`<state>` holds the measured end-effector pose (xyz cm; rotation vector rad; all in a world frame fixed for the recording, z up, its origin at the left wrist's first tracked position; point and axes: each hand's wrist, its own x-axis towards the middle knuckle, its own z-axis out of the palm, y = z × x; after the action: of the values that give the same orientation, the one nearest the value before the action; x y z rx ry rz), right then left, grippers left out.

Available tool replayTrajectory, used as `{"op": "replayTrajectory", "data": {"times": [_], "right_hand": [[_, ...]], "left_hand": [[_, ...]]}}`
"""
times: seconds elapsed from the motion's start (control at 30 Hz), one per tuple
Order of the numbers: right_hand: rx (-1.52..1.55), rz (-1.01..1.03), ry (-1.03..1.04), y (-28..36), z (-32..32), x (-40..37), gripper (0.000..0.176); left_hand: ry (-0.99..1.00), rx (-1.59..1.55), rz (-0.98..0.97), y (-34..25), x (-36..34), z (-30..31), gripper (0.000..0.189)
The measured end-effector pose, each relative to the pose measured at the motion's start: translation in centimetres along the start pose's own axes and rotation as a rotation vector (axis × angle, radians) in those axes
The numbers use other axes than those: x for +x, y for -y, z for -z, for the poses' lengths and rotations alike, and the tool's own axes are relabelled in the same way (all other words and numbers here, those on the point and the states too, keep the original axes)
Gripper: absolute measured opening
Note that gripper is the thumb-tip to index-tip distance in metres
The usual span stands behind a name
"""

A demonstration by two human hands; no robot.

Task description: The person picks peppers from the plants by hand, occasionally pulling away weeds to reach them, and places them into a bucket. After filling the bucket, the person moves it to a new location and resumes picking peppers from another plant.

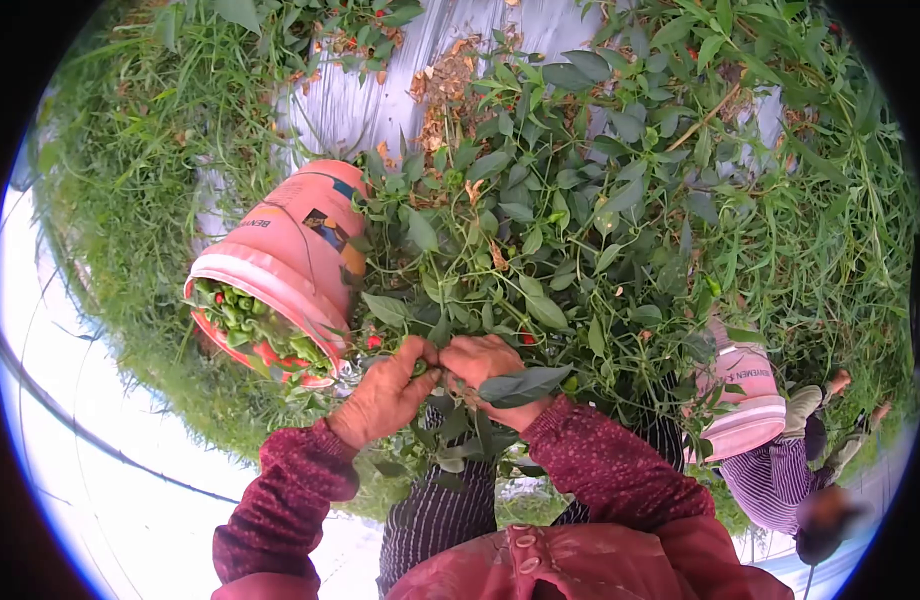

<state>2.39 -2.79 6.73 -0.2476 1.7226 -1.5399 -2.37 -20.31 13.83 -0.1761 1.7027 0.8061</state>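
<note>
My left hand (pixel 382 392) is closed in a pinch, with a small green chili pepper (pixel 419 368) showing between thumb and fingers. Right beside it, my right hand (pixel 488 368) is closed around a leafy stem of the pepper plant (pixel 525 290); a large dark leaf (pixel 526 386) crosses in front of that hand. My fingertips meet, and what lies between them is partly hidden. Just left of my hands a pink bucket (pixel 290 215) leans with its mouth towards me, holding green and red peppers (pixel 238 317). A red pepper (pixel 373 341) hangs near its rim.
Silvery plastic sheeting (pixel 355 100) covers the soil beyond the plants, with dry leaves on it. Tall grass (pixel 120 190) grows at both sides. On the right are a second pink bucket (pixel 745 400) and another person in a striped purple top (pixel 765 485).
</note>
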Motion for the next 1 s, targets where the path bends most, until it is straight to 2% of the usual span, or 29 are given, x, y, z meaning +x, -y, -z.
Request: {"op": "replayTrajectory", "data": {"times": [0.03,0.1,0.13,0.23,0.27,0.33,0.37,0.4,0.47,0.53,0.6,0.77,0.83,0.87,0.93,0.97,1.0], "right_hand": [[-0.002,0.001,0.0,0.0,0.1,0.0,0.028],[-0.033,-0.001,0.002,0.3,0.2,0.1,0.028],[-0.033,0.007,0.009,0.5,0.3,0.3,0.028],[-0.07,0.096,-0.011,0.2,-0.4,0.2,0.024],[-0.075,0.1,-0.012,0.3,-0.2,0.2,0.024],[-0.076,0.039,0.028,0.4,0.3,0.3,0.021],[-0.074,0.07,0.01,0.4,0.1,0.3,0.019],[-0.087,0.073,0.002,0.3,0.1,0.4,0.019],[-0.099,0.063,0.124,0.4,0.2,0.4,0.016],[-0.115,0.067,0.122,0.2,-0.3,0.2,0.013],[-0.111,0.068,0.099,-0.2,-1.2,0.0,0.013],[-0.23,0.042,0.117,-0.2,-1.8,-0.1,0.01],[-0.23,0.045,0.098,-0.3,-2.2,-0.2,0.009],[-0.225,0.052,0.083,-0.3,-2.2,-0.3,0.009],[-0.216,0.049,0.073,-0.2,-2.2,-0.3,0.01],[-0.216,0.038,0.085,-0.2,-2.2,-0.3,0.01],[-0.212,0.026,0.1,-0.1,-2.1,-0.3,0.012]], "left_hand": [[-0.001,-0.001,-0.002,-0.1,0.1,-0.1,0.022],[-0.046,0.259,-0.105,-0.2,0.1,-0.4,0.024],[-0.055,0.258,-0.1,-0.4,0.1,-0.3,0.024],[0.068,0.588,-0.148,-1.8,-0.2,0.4,0.027],[0.062,0.589,-0.151,-3.0,-0.3,1.1,0.027],[0.309,0.781,-0.13,-4.9,0.1,2.3,0.027],[0.25,0.602,-0.164,-4.7,0.2,2.7,0.02],[0.243,0.607,-0.177,-4.2,0.9,3.5,0.02],[-0.117,0.5,-0.445,-3.4,3.5,5.6,0.018],[-0.35,0.467,-0.225,-3.9,6.7,8.1,0.027],[-0.382,0.378,-0.131,-3.2,10.9,10.2,0.029],[-0.397,0.351,-0.149,-2.9,20.9,10.8,0.031],[-0.412,0.42,0.063,-2.1,24.7,10.4,0.039],[-0.411,0.417,0.058,-1.7,26.0,10.4,0.039],[-0.123,0.614,0.293,-1.0,27.8,10.6,0.048],[0.036,0.529,0.423,-1.2,28.1,10.3,0.055],[0.04,0.532,0.421,-1.1,28.1,9.9,0.055]]}}
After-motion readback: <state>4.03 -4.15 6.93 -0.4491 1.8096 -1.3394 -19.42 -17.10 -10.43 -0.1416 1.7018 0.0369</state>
